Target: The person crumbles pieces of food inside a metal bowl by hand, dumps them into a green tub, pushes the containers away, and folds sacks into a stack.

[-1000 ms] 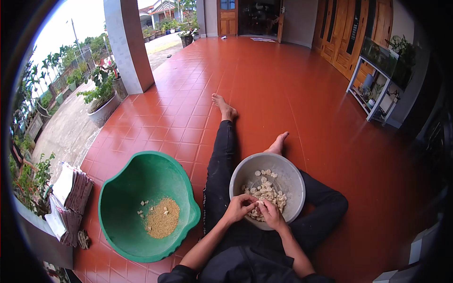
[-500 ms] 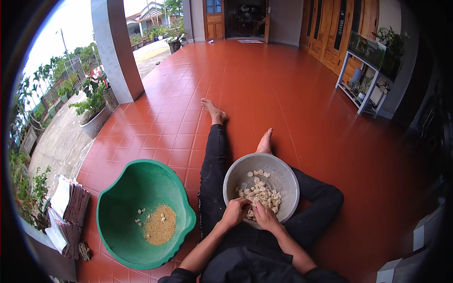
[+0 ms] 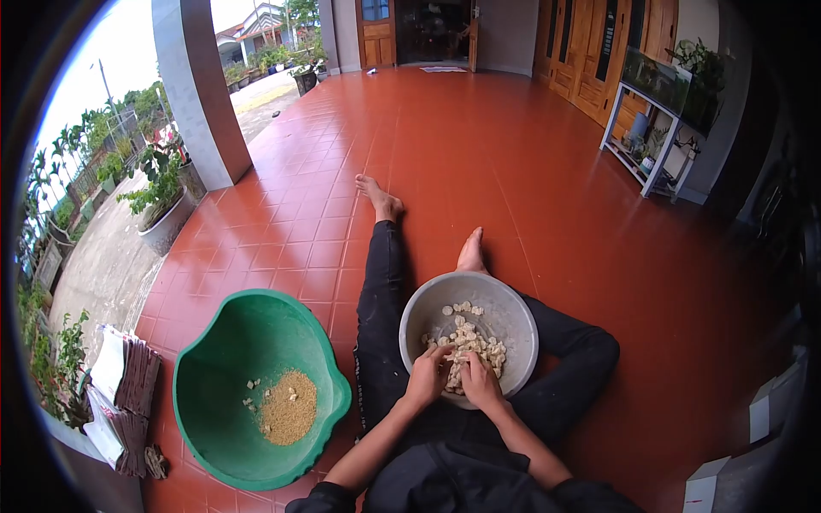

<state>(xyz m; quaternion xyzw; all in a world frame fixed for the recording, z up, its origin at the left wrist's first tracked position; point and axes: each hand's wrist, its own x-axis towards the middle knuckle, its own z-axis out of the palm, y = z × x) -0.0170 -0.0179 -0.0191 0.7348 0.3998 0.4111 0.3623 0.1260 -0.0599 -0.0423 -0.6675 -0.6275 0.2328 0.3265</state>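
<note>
A round grey basin (image 3: 520, 329) rests between my legs, with many pale, flat round pieces (image 3: 479, 346) inside. Over its near part, my left hand (image 3: 427, 374) has its fingers bent together at the pieces. Close on its right, my right hand (image 3: 480, 380) is also curled over the pieces, a small gap between the two. Whatever the fingertips pinch is too small to make out. To the left stands a large green tub (image 3: 222, 342) holding yellowish crumbs (image 3: 288, 410) and a few pale bits.
My outstretched legs (image 3: 378, 299) lie on the red tiled floor (image 3: 445, 137). Stacked paper or sacks (image 3: 128, 376) stand at the left edge. A pillar (image 3: 201, 94) and potted plants (image 3: 162, 201) are farther left. An aquarium stand (image 3: 646, 137) is at the back right.
My hands have moved slightly apart and a little up over the pieces. The whole view has shifted slightly.
</note>
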